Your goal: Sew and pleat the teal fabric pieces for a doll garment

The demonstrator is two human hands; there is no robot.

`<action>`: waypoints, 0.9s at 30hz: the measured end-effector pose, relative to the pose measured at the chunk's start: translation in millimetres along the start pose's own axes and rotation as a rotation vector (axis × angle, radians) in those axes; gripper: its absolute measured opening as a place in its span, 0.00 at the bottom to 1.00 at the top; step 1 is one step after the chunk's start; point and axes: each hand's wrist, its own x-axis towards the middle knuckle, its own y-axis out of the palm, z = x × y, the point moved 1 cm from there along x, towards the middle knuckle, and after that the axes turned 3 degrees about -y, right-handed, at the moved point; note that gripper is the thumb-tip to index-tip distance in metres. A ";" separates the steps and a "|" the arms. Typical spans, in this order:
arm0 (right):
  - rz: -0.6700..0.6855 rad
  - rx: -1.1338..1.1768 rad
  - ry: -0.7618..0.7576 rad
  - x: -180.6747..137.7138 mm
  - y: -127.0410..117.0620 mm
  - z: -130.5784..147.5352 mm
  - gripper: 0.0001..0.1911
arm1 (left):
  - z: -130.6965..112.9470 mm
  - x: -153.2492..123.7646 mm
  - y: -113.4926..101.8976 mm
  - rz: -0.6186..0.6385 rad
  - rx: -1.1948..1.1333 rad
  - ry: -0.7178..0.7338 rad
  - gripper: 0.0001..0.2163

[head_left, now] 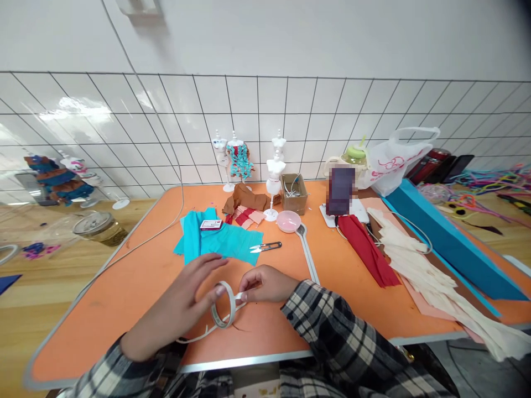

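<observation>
A narrow roll of white tape [224, 305] stands on edge above the orange tabletop near its front. My left hand [182, 301] is beside the roll, its fingers stretched out and apart, with the thumb tip against the ring. Just to the right, my right hand [265, 284] is closed, thumb and finger pinching the loose end of the tape. A white cord [203, 334] lies on the table below the roll. Beyond my hands are a turquoise cloth [219, 243] and small thread snips [266, 247], whose blades rest over the cloth's edge.
Behind are a pink bowl [288, 221], a cardboard box [293, 194] and several small mannequins, one a white dress form [274, 177]. A grey strip-like tool [307, 254] lies right of my right hand. Further right are a phone [341, 190], red cloth [369, 251] and cream cloth [423, 271].
</observation>
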 end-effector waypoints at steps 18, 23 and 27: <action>0.007 -0.438 0.151 -18.0 -2.6 55.3 0.10 | -24.1 7.3 6.5 0.376 -0.205 -0.098 0.20; -0.010 -0.621 0.160 -15.1 2.9 63.9 0.09 | -22.0 8.8 12.5 0.437 -0.187 -0.111 0.17; -0.074 -0.767 0.036 -13.7 3.8 54.2 0.09 | -17.0 7.8 22.2 0.350 -0.198 -0.098 0.15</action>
